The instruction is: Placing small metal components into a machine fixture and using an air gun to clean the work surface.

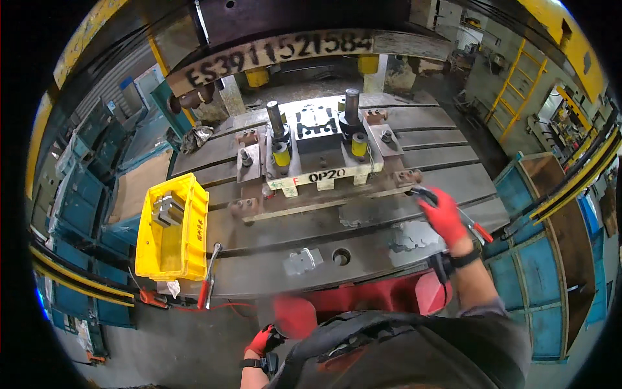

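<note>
My right hand (444, 219), in a red glove, is over the right front of the slotted metal press bed (291, 235). Its fingers are curled round the middle of a red-handled metal tool (481, 232). Low beside my body, my left hand (260, 341) is red-gloved too, with its dark fingers bent; what they hold is hidden. A red rounded housing (295, 316) is next to it. A small shiny metal part (303, 261) lies at the bed's front. Further back, the die (324, 170) carries a bright metal workpiece (317, 118) between two upright guide posts.
A yellow crate (200, 223) at the left holds stacked metal parts (168, 209). A second red-handled tool (207, 285) lies beside it at the bed's edge. The press's upper beam (278, 52) hangs above the die. Blue-green crates (528, 279) flank the right side.
</note>
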A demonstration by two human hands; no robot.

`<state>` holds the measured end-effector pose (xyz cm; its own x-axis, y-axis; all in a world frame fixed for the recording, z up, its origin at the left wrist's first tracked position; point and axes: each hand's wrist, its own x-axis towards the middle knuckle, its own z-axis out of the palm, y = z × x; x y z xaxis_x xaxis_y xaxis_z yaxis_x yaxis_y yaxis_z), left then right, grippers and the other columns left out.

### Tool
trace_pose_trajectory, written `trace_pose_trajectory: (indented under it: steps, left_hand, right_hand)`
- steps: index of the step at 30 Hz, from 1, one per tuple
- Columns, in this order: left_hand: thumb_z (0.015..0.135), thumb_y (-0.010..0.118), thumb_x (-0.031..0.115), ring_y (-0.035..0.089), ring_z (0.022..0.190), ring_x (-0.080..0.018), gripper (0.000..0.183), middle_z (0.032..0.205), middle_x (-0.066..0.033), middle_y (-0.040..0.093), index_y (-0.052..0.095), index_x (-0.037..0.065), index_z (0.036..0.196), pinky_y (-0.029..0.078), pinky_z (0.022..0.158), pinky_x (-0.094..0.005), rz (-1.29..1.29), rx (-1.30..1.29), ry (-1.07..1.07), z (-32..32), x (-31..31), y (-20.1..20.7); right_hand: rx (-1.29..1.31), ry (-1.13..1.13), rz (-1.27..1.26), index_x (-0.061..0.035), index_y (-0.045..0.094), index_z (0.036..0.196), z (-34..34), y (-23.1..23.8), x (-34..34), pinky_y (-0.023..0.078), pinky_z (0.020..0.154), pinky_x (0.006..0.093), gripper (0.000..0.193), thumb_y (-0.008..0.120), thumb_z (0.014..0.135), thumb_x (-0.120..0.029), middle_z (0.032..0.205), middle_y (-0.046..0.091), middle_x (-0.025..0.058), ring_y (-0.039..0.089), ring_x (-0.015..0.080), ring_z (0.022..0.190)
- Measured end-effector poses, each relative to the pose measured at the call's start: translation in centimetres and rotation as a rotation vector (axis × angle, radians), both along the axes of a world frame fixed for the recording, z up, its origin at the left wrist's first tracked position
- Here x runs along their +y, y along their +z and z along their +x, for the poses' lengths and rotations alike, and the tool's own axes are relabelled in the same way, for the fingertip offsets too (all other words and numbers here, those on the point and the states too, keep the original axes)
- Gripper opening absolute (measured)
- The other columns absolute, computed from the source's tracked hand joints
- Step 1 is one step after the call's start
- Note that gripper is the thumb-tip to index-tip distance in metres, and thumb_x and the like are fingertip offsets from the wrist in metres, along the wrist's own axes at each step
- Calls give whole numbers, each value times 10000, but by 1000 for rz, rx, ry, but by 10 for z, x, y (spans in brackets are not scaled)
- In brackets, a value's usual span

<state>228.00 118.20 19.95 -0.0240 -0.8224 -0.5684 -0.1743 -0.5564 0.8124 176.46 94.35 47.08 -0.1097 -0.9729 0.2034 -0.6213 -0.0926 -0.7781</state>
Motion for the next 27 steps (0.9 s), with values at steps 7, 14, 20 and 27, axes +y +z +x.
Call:
trace_pose_trajectory:
  steps: [7,14,20,27]
  left_hand:
    - [764,643,196,580,682,-129,279,811,-54,625,608,25,982,479,602,-293,156,39,-127,-34,-25,22]
    - [752,646,138,587,694,-145,256,798,-66,630,612,16,975,479,587,-307,63,-240,-184,-43,-22,28]
    - [727,655,125,590,706,-151,268,810,-78,636,614,24,973,482,603,-332,-47,-401,-275,-38,-26,2]
    - [748,628,143,583,678,-140,242,798,-90,635,624,37,966,465,589,-325,-136,-487,-347,-39,-18,13]
  right_hand:
    - [-695,-891,-283,23,592,1049,-174,-191,167,438,772,332,377,559,885,-315,954,620,77,553,183,816]
    - [-1080,-636,820,-161,526,1173,-99,-267,246,484,641,381,436,619,807,-379,988,599,49,599,262,741]
    - [-894,-385,502,-131,571,1007,-121,-328,232,489,544,397,256,617,807,-283,889,636,50,623,248,697]
    - [-1012,-480,653,-129,612,931,-109,-314,221,480,460,379,172,610,798,-237,751,627,74,607,246,569]
